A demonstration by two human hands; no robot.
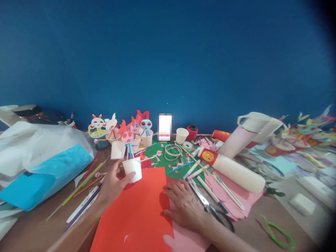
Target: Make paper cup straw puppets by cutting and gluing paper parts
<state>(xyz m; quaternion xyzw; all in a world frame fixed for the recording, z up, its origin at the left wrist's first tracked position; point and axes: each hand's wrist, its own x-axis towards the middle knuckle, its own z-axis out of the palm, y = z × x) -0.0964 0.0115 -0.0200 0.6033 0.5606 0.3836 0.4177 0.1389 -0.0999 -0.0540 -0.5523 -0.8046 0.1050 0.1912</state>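
Note:
My left hand (pixel 119 175) is wrapped round a white paper cup (pixel 133 169), held just above the red paper's far left corner. A pink paper face (pixel 127 137) with red eyes stands up out of this cup on pale and blue strips. My right hand (pixel 182 201) lies flat with its fingers spread, across the right edge of the red paper (pixel 133 206) and onto pink paper (pixel 187 238). Just right of that hand lie open metal scissors (pixel 203 199) with dark handles.
More cups with paper figures (pixel 97 124) stand at the back left. A stack of paper cups (pixel 236 171) lies right, among markers, below a white pitcher (pixel 238 138). A green mat (pixel 154 154) bears tape rolls (pixel 172 152) and scraps. A plastic bag (pixel 52 150) fills the left.

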